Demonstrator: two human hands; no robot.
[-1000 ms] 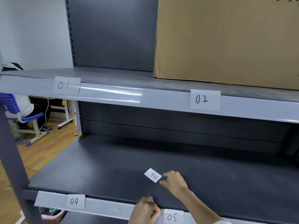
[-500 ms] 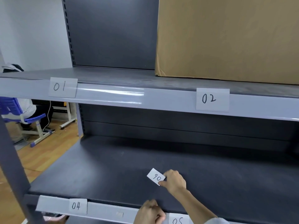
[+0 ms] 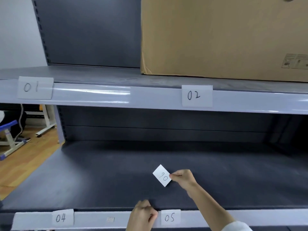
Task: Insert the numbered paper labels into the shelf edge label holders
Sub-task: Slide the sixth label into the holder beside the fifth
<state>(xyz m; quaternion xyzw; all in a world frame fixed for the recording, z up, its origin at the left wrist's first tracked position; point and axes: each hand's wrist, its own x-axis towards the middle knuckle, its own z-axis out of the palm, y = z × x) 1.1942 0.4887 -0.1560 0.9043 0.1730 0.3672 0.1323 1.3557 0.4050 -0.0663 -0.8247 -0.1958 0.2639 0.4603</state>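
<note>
My right hand (image 3: 183,180) pinches a small white paper label (image 3: 162,175) by its right edge, just above the dark lower shelf (image 3: 100,177); its number reads upside down as 06. My left hand (image 3: 143,215) is curled into a fist against the lower edge label holder (image 3: 93,220), just left of label 05 (image 3: 170,217). Label 04 (image 3: 62,217) sits further left in the same strip. On the upper holder strip (image 3: 116,95) are labels 01 (image 3: 35,88) and 02 (image 3: 197,96).
A large cardboard box (image 3: 223,37) fills the right of the upper shelf. At the left, past the shelf upright, lie a wooden floor (image 3: 25,157), a blue chair (image 3: 10,130) and a white desk leg (image 3: 45,122).
My right hand has lifted and tilted the 06 label more upright. The view has shifted closer and slightly to the right. My left hand stays at the lower strip.
</note>
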